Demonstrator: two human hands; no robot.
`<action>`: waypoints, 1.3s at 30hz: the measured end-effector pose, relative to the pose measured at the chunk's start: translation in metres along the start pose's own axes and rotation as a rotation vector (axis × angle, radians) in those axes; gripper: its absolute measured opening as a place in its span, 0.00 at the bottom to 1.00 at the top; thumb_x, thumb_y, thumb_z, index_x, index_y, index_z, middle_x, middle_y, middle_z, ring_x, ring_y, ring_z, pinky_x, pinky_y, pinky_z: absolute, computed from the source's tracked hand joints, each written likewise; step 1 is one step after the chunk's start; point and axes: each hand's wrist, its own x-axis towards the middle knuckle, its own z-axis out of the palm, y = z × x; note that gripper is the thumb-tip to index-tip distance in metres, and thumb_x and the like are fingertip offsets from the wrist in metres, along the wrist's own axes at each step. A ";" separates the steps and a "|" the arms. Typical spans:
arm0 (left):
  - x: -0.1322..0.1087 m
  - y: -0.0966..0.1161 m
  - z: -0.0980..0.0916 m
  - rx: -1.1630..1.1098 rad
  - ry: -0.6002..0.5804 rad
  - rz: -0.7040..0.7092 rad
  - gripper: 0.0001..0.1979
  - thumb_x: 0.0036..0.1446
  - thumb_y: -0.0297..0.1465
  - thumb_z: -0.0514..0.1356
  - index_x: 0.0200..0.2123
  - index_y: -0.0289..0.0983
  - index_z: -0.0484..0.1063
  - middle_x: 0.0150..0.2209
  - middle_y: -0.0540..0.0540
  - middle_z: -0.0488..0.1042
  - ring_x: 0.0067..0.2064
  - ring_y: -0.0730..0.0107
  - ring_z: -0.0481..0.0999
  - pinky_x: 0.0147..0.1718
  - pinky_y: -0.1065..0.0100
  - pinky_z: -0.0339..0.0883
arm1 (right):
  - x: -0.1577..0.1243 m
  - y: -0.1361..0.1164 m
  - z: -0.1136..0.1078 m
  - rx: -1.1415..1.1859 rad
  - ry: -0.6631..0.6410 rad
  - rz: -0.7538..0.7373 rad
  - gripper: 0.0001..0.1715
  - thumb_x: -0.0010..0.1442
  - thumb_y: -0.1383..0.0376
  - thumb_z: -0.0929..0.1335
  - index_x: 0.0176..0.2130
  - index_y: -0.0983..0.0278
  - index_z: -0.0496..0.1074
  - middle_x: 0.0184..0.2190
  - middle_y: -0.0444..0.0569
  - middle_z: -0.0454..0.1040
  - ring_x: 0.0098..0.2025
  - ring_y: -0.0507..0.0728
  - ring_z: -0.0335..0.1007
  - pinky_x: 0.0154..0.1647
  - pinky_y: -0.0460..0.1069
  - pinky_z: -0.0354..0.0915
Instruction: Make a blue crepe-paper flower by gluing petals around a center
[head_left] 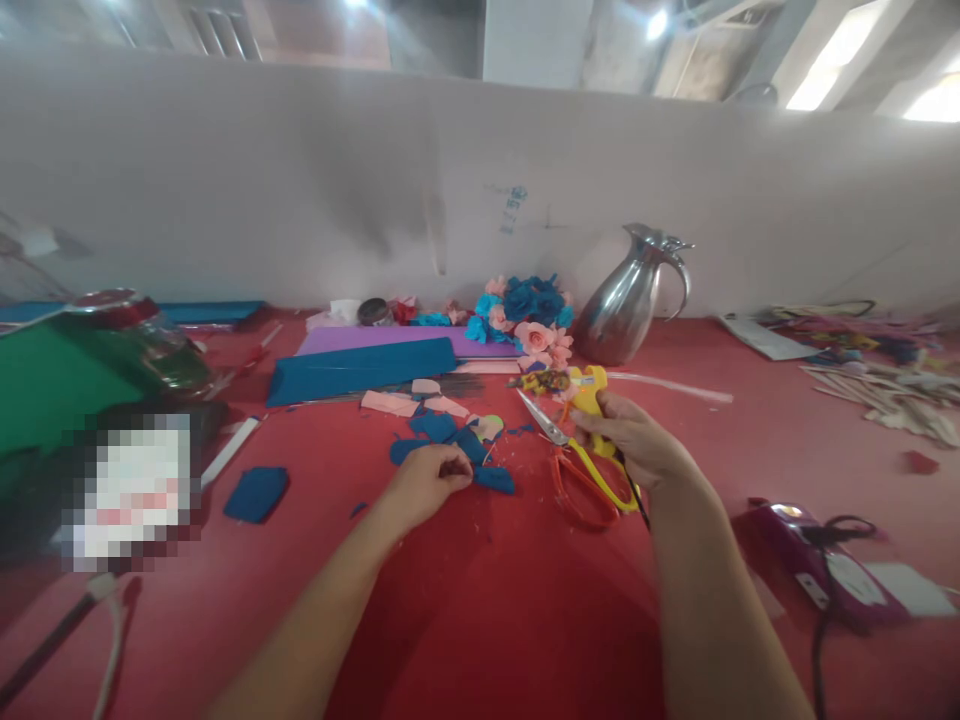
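My right hand (pixel 637 435) is wrapped round the grip of a yellow glue gun (pixel 589 392), its stained nozzle pointing left. Just beneath it lie scissors with yellow handles (pixel 607 475), their blades partly open, beside a red-orange handle loop (pixel 574 495). My left hand (pixel 433 482) has thumb and fingertips pinched together low over the table; what is between them, if anything, is too small to make out. By those fingertips rests a cut blue piece (pixel 495 480). More blue pieces (pixel 433 427) and pink strips (pixel 390 403) lie scattered beyond the hand.
Pink and blue paper flowers (pixel 529 308) stand in front of a steel jug (pixel 626 300). Blue (pixel 360 370) and purple sheets (pixel 480 343) lie at the back. A purple power strip (pixel 832 570) with a cord sits right; a lidded jar (pixel 169 345) stands left.
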 end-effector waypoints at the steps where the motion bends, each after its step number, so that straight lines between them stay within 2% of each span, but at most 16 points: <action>1: 0.000 0.000 0.000 -0.009 0.006 -0.009 0.04 0.43 0.28 0.60 0.21 0.38 0.75 0.30 0.46 0.77 0.33 0.63 0.74 0.35 0.65 0.64 | -0.001 0.000 0.000 -0.056 -0.036 -0.005 0.17 0.46 0.58 0.73 0.30 0.64 0.65 0.21 0.40 0.67 0.22 0.48 0.61 0.24 0.44 0.59; 8: 0.002 -0.001 0.000 0.076 0.042 0.022 0.05 0.43 0.26 0.61 0.18 0.38 0.74 0.31 0.46 0.71 0.33 0.65 0.72 0.34 0.65 0.64 | -0.005 -0.001 0.001 -0.328 -0.193 -0.021 0.15 0.51 0.59 0.70 0.39 0.62 0.67 0.32 0.44 0.69 0.28 0.51 0.63 0.26 0.45 0.59; 14: 0.003 -0.003 0.000 0.101 0.060 0.011 0.06 0.41 0.24 0.63 0.17 0.39 0.76 0.29 0.48 0.70 0.32 0.66 0.72 0.33 0.66 0.63 | -0.005 0.002 0.002 -0.522 -0.321 -0.064 0.15 0.52 0.61 0.69 0.40 0.62 0.69 0.34 0.45 0.71 0.36 0.56 0.66 0.35 0.49 0.63; 20: 0.003 -0.003 0.000 0.100 0.051 0.013 0.06 0.42 0.24 0.63 0.18 0.39 0.76 0.30 0.47 0.72 0.35 0.64 0.73 0.34 0.65 0.64 | -0.004 0.005 0.010 -0.553 -0.320 -0.067 0.13 0.53 0.61 0.69 0.39 0.63 0.68 0.34 0.45 0.71 0.36 0.56 0.67 0.37 0.49 0.63; 28: 0.003 -0.004 0.000 0.071 0.058 0.007 0.06 0.40 0.23 0.64 0.18 0.39 0.76 0.32 0.46 0.74 0.37 0.63 0.74 0.37 0.65 0.66 | -0.002 0.003 0.023 -0.595 -0.356 -0.045 0.15 0.53 0.65 0.67 0.42 0.64 0.68 0.39 0.48 0.74 0.41 0.59 0.69 0.43 0.51 0.64; 35: 0.003 -0.006 0.000 0.105 0.050 0.008 0.06 0.42 0.23 0.63 0.18 0.39 0.76 0.33 0.45 0.74 0.36 0.63 0.74 0.35 0.64 0.65 | -0.002 0.004 0.022 -0.576 -0.318 -0.049 0.17 0.53 0.64 0.67 0.45 0.63 0.68 0.40 0.48 0.74 0.42 0.59 0.70 0.44 0.52 0.64; 39: 0.003 -0.004 0.000 0.104 0.045 -0.003 0.06 0.41 0.23 0.63 0.18 0.39 0.76 0.33 0.45 0.74 0.37 0.63 0.74 0.36 0.64 0.65 | -0.002 0.003 0.022 -0.613 -0.323 -0.059 0.16 0.53 0.64 0.68 0.43 0.63 0.69 0.39 0.48 0.75 0.41 0.60 0.70 0.43 0.53 0.64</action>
